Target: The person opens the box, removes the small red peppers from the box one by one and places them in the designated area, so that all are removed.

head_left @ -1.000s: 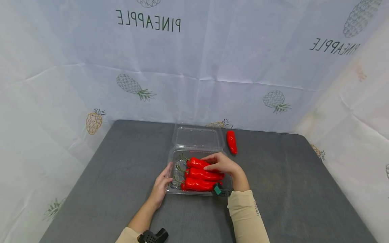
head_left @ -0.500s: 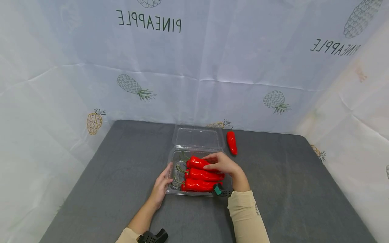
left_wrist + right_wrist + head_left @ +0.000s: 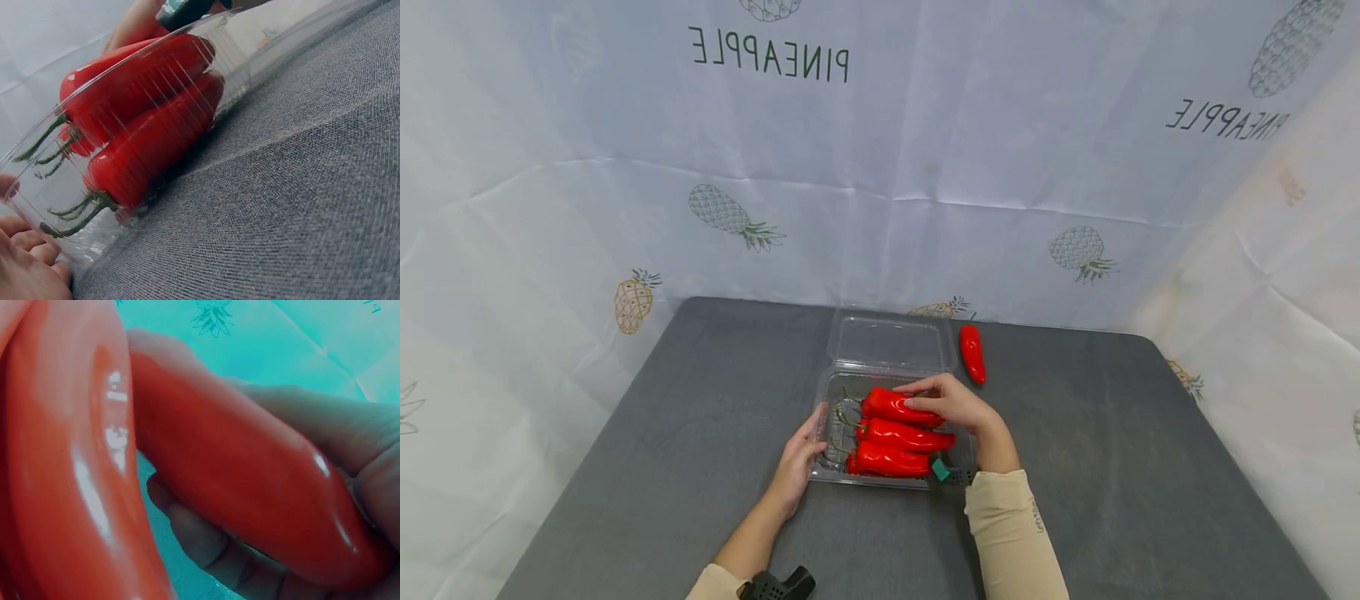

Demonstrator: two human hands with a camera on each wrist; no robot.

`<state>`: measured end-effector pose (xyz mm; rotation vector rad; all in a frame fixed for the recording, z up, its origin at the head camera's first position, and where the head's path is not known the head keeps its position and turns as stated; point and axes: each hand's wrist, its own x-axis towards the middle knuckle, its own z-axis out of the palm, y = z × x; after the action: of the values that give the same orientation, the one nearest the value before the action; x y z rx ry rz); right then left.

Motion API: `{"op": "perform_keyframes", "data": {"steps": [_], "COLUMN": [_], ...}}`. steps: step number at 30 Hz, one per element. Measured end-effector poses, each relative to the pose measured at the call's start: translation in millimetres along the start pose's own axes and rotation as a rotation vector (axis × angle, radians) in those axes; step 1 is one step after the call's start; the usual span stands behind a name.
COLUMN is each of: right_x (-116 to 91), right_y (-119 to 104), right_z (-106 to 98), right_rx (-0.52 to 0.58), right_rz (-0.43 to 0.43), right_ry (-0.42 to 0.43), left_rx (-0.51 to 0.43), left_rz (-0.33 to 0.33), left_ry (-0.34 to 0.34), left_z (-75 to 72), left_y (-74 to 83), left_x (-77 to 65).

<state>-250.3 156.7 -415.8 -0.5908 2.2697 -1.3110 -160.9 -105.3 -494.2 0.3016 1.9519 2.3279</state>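
Right hand (image 3: pixel 955 406) pinches the back pepper (image 3: pixel 883 404) between thumb and fingers inside the clear container (image 3: pixel 872 483), apparently to seat it alongside neighbouring peppers (image 3: pixel 898 435); left hand (image 3: pixel 796 460), spread against the container's side, seems to brace it; loose pepper (image 3: pixel 972 354) lies on the surface (image 3: pixel 1112 467) beside the opened lid (image 3: pixel 887 340)

The head view is bright, the right wrist view teal-tinted, with glare on the peppers (image 3: pixel 69 462).

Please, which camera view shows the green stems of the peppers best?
The left wrist view: the stems appear large there, through the clear container. The head view shows them small and thin; the right wrist view shows none.
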Motion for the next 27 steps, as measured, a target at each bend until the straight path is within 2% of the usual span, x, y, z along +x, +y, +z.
{"op": "perform_keyframes", "data": {"steps": [3,9,17,27], "right_x": [-1,-4,-3,-10], "right_y": [-1,1,7,22], "right_z": [-2,-10,-22,-41], "right_rx": [0.007,0.103,0.134,0.167], "right_rz": [-0.013,-0.01,0.092,0.13], "right_ry": [0.015,0.063,0.226,0.383], "left_rx": [-0.003,0.007,0.025,0.007], "left_rz": [-0.005,-0.02,-0.013,0.009], "left_ry": [-0.001,0.007,0.008,0.044], "left_z": [0.1,0.0,0.4,3.6], "left_y": [-0.4,-0.8,-1.7,-1.6], "left_x": [0.1,0.7,0.3,-0.9]}}
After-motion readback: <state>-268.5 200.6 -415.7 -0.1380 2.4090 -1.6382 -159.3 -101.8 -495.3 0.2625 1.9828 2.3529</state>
